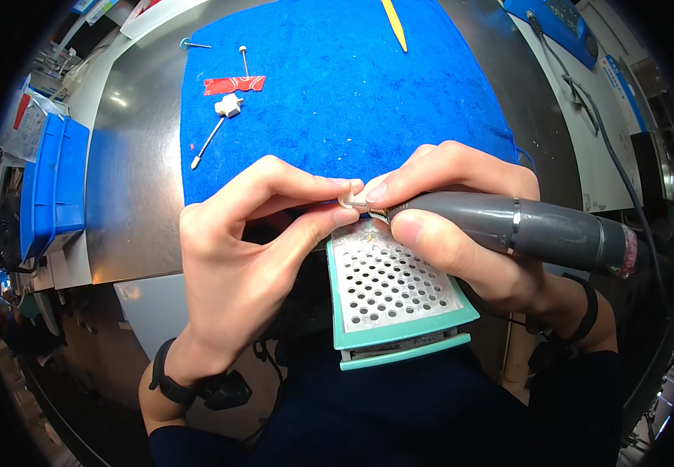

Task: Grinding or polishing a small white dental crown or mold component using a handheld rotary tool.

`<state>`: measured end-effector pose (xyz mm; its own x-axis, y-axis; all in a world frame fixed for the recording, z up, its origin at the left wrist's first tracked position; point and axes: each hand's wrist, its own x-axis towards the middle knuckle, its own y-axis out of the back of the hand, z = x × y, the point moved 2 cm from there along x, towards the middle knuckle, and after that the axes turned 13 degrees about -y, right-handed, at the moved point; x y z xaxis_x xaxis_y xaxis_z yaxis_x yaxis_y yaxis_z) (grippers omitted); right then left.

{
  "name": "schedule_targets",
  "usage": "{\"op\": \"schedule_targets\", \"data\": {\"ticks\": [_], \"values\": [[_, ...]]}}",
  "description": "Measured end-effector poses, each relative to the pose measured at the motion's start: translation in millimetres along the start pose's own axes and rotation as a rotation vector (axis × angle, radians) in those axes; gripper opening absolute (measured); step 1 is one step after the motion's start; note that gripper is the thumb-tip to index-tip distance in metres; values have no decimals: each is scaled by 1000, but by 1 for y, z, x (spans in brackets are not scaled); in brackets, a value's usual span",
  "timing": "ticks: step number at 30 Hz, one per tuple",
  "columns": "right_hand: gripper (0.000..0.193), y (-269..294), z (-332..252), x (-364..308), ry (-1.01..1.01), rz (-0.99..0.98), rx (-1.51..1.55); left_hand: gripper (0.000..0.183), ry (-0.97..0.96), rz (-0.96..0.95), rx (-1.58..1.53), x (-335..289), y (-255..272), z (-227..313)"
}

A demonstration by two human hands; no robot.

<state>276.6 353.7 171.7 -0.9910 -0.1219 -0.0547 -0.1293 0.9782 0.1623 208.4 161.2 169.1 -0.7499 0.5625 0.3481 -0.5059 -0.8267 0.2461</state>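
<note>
My left hand point(255, 233) pinches a small off-white curved piece point(346, 200) between thumb and fingertips; its full shape is hidden by the fingers. In my right hand point(469, 226) is a dark grey rotary handpiece point(473, 218), held like a pen, its cable running off to the right. The thin metal bit at its tip meets the off-white piece or lies right beside it; I cannot tell which. Just below the fingertips sits a perforated metal plate point(387, 284) in a teal frame point(407, 330), with whitish dust on its surface.
A blue towel point(337, 86) covers the steel bench. On it lie several pin-like rotary bits, one at a whitish block point(228, 106), a red strip point(234, 85) and a yellow pointed stick point(395, 27). A blue bin point(56, 183) stands left, a blue control unit point(559, 31) far right.
</note>
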Motion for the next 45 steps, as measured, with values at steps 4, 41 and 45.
{"op": "schedule_targets", "data": {"ticks": [4,41,45], "values": [[23,-1,-1,0,-4,1,14,15,-3,1,2,0,0,0],[25,1,0,1,13,-43,9,13,-61,3,-39,0,1,-3],[25,0,1,2,57,-38,-8,13,-82,-12,-6,0,1,-3]]}}
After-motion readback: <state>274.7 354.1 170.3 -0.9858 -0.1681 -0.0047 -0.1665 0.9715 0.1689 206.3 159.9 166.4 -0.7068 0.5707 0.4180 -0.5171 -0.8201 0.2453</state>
